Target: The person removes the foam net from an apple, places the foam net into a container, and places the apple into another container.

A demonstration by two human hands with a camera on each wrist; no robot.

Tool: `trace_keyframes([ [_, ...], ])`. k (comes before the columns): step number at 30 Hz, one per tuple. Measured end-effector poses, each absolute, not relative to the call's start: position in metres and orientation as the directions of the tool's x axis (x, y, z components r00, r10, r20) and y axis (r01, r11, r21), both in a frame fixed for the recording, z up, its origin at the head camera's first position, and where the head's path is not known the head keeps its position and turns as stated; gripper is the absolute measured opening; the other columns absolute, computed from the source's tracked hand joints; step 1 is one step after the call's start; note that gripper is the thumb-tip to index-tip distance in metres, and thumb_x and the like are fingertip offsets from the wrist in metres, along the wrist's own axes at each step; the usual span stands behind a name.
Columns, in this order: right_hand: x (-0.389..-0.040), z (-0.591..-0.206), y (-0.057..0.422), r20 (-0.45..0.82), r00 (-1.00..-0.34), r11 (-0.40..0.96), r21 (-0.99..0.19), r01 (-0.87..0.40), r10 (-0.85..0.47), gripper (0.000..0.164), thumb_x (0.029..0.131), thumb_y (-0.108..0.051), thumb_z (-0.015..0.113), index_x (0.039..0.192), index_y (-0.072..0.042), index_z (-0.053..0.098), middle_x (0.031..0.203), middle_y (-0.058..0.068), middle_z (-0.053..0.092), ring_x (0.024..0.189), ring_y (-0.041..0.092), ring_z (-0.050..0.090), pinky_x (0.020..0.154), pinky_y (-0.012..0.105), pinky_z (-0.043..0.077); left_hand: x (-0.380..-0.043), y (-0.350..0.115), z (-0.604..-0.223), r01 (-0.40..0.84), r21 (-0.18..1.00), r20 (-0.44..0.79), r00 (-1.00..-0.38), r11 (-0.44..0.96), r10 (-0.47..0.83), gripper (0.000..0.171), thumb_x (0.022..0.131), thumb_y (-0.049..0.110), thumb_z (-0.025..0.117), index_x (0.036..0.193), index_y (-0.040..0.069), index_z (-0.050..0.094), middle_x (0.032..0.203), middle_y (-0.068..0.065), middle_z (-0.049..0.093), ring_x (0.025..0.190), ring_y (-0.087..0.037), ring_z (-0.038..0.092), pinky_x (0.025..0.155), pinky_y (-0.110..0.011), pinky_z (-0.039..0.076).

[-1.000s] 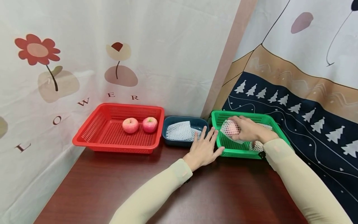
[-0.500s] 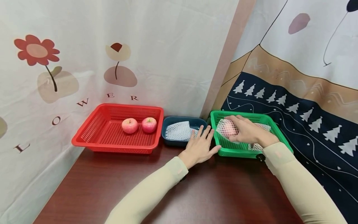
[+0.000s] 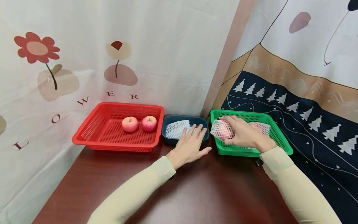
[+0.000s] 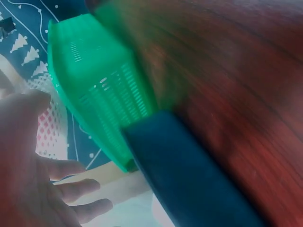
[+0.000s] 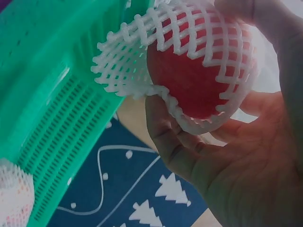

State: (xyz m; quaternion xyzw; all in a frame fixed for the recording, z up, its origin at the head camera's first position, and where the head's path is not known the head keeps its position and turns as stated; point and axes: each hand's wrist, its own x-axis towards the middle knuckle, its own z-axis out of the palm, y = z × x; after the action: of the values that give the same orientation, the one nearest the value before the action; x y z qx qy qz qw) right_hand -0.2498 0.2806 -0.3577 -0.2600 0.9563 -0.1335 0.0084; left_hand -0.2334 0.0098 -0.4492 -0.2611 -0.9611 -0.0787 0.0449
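Observation:
My right hand (image 3: 244, 132) grips an apple (image 5: 189, 71) wrapped in a white foam net sleeve (image 5: 125, 66), over the left part of the green basket (image 3: 279, 138). The net's loose end sticks out past the fruit. With fingers spread, my left hand (image 3: 188, 146) hovers at the front of the dark blue tray (image 3: 171, 142), holding nothing. White foam nets (image 3: 176, 129) lie in that tray, partly hidden behind the fingers. Another netted apple (image 3: 260, 127) sits in the green basket behind my right hand; it also shows in the right wrist view.
A red basket (image 3: 92, 132) stands on the left with two bare apples, a left apple (image 3: 130, 124) and a right apple (image 3: 149, 123). All the containers sit on a dark reddish wooden table (image 3: 195, 193). Printed curtains (image 3: 173, 62) hang directly behind them.
My right hand has lifted the netted apple and shifted it slightly left, uncovering more of the other netted apple. My left hand has drawn back leftward, away from the green basket's edge.

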Motion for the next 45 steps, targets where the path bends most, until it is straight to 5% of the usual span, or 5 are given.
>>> trace_keyframes([
  [17, -0.226, -0.375, 0.26, 0.101, -0.841, 0.778, -0.335, -0.532, -0.531, 0.095, 0.092, -0.03, 0.091, 0.174, -0.015, 0.047, 0.166, 0.02, 0.06, 0.143, 0.044, 0.058, 0.117, 0.072, 0.058, -0.209, -0.023, -0.443, 0.528, 0.165, 0.185, -0.846, 0.833, 0.5, 0.095, 0.109, 0.071, 0.066, 0.184, 0.02, 0.037, 0.192, -0.009, 0.037, 0.178, -0.037, 0.037, 0.144, -0.069, 0.031],
  [33, -0.211, -0.396, 0.238, 0.187, -0.78, 0.688, -0.379, -0.618, -0.597, 0.094, 0.091, -0.031, 0.092, 0.173, -0.015, 0.049, 0.164, 0.011, 0.063, 0.142, 0.032, 0.057, 0.115, 0.059, 0.056, -0.185, -0.055, -0.455, 0.552, 0.159, 0.285, -0.819, 0.819, 0.497, 0.084, 0.109, 0.063, 0.073, 0.175, 0.016, 0.051, 0.179, -0.012, 0.054, 0.161, -0.036, 0.057, 0.135, -0.063, 0.048],
  [45, -0.205, -0.416, 0.216, 0.174, -0.755, 0.65, -0.412, -0.639, -0.632, 0.094, 0.09, -0.033, 0.092, 0.173, -0.016, 0.049, 0.165, 0.009, 0.063, 0.144, 0.027, 0.058, 0.118, 0.057, 0.057, -0.17, -0.082, -0.461, 0.56, 0.19, 0.326, -0.811, 0.807, 0.486, 0.083, 0.107, 0.059, 0.077, 0.172, 0.012, 0.056, 0.172, -0.014, 0.06, 0.157, -0.036, 0.06, 0.132, -0.064, 0.051],
])
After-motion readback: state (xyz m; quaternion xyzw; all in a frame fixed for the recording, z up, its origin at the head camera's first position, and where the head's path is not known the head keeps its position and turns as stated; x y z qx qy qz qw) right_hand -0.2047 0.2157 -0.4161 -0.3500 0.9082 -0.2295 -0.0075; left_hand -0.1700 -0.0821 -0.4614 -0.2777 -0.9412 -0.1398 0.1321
